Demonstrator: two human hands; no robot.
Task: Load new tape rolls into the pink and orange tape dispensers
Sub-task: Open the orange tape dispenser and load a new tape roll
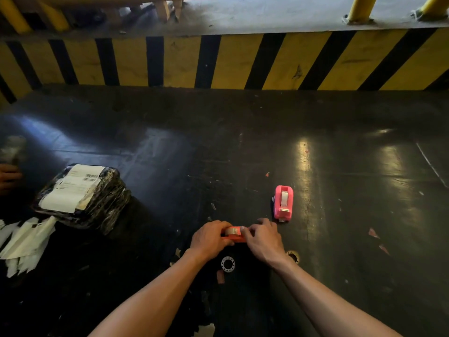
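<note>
An orange tape dispenser lies on the dark table, mostly covered by my hands. A clear tape roll sits in its top. My left hand grips the dispenser's left end. My right hand holds the right end, its fingertips pinching at the roll. The pink tape dispenser stands upright just beyond my right hand, with tape showing in its slot. A white empty tape core lies near my left wrist, and a brownish ring lies beside my right wrist.
A black-wrapped parcel with white labels rests at the left, with white paper scraps in front of it. Another person's hand shows at the far left edge. A yellow-and-black striped barrier runs along the table's far side.
</note>
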